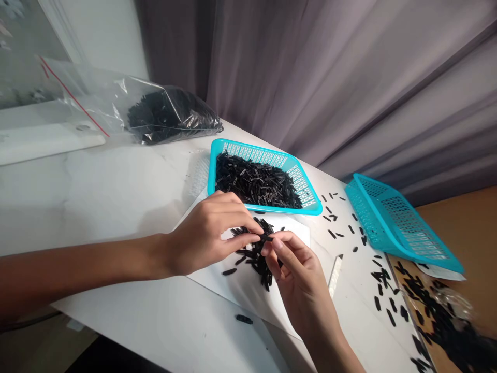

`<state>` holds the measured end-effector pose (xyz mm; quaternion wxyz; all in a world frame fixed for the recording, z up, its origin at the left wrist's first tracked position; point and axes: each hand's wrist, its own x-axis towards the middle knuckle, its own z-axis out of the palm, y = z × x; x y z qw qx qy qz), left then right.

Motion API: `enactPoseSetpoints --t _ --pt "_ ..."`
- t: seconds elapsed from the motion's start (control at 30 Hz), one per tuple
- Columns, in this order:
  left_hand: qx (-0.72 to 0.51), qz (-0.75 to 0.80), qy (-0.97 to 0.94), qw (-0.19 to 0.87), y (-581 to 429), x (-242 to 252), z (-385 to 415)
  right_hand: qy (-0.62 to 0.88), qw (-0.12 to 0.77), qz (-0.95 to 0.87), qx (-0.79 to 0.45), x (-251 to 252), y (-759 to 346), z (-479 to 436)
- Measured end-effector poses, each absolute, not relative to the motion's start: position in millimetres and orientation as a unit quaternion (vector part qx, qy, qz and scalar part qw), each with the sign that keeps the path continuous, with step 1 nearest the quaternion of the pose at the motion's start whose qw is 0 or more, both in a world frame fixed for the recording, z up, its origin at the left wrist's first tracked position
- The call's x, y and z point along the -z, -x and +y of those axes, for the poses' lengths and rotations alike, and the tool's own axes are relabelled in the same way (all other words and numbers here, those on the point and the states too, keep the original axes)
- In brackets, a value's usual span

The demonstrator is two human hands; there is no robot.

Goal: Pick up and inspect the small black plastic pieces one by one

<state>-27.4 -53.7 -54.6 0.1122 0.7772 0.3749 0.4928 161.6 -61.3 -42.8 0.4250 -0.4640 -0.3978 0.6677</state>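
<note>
My left hand point(205, 235) and my right hand point(293, 272) meet over a white sheet point(248, 290) on the table. Both pinch the same small black plastic piece point(267, 238) between thumb and fingertips. Under them lies a loose pile of black pieces point(258, 261) on the sheet. Just beyond my hands stands a turquoise basket point(306, 189) filled with many more black pieces.
A second turquoise basket point(399, 223) lies tilted at the right table edge, with several black pieces scattered around it point(388, 290). A clear zip bag of black pieces point(166, 114) sits at the back left. A grey curtain hangs behind the white table point(97, 197).
</note>
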Motion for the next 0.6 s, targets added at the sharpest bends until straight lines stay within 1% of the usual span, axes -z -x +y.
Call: enactPoseSetpoints --t 0.3,0.6 --pt "-0.492 0.367 -0.781 0.115 28.3 55.4 -55.5 0.467 0.425 -0.387 -0.672 39.9 -160.7 -61.5" --pt "-0.483 0.352 -0.797 0.086 28.8 55.9 -54.7 0.475 0.418 -0.377 -0.676 38.8 -159.9 -62.2"
